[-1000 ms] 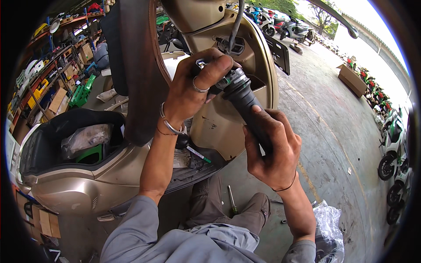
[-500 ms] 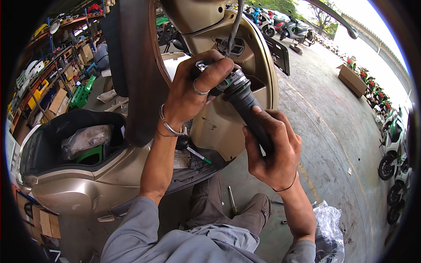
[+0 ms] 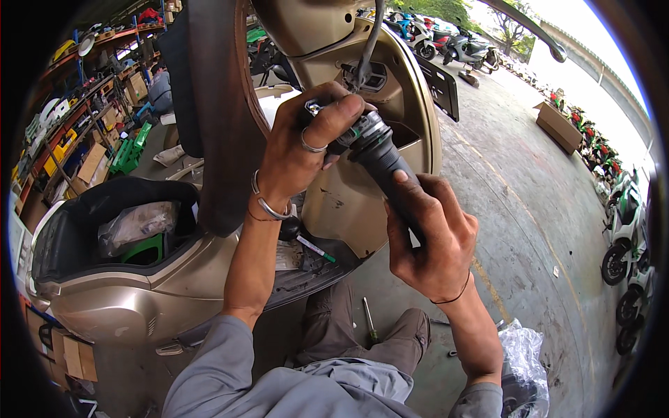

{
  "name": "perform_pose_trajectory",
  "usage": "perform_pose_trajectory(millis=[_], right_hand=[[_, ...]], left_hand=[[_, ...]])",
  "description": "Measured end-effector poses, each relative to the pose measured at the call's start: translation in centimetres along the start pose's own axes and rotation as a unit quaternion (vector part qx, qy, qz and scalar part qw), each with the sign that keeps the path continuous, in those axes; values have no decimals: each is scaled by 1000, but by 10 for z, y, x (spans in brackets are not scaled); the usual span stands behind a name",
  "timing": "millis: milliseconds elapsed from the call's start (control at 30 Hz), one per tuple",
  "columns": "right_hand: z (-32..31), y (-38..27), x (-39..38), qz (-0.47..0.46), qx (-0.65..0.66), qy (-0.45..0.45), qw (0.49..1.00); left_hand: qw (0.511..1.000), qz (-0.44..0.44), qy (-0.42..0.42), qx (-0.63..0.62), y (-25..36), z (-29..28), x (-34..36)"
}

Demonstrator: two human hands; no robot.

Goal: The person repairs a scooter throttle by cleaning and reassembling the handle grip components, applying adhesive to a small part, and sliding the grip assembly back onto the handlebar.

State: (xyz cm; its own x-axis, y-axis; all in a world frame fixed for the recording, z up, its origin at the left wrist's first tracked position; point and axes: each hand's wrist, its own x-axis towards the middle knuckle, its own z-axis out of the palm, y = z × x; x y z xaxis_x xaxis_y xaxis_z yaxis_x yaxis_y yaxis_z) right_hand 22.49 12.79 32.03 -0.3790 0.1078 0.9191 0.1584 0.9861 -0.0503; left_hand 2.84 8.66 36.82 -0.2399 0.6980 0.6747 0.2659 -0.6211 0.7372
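Between my hands is a black, ribbed throttle grip (image 3: pixel 385 166) with a round collar at its upper end. My right hand (image 3: pixel 442 233) is wrapped round the lower part of this tube, its thumb lying along the top. At the collar end, my left hand (image 3: pixel 296 143) clasps a dark housing with a small shiny metal part, largely hidden by the fingers. A grey cable (image 3: pixel 374 42) runs down from above towards that hand. Behind them stands a gold scooter (image 3: pixel 338 198), whose front panel and footboard are in view.
Left of me, the scooter's open seat bin (image 3: pixel 52 244) holds a plastic-wrapped item (image 3: pixel 143 226). A green-tipped marker (image 3: pixel 316 248) lies on the footboard. On the floor are a screwdriver (image 3: pixel 369 320) and a clear plastic bag (image 3: pixel 523 362). Shelves (image 3: pixel 90 104) and parked scooters (image 3: pixel 474 52) stand farther off.
Both hands and the throttle grip have shifted very slightly left. Each hand keeps its hold.
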Motion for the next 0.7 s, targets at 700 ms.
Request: perform_pose_trajectory(millis=[700], right_hand=[[-3, -3, 0, -12, -52, -4, 999]], left_hand=[[999, -24, 22, 9, 4, 4, -3]])
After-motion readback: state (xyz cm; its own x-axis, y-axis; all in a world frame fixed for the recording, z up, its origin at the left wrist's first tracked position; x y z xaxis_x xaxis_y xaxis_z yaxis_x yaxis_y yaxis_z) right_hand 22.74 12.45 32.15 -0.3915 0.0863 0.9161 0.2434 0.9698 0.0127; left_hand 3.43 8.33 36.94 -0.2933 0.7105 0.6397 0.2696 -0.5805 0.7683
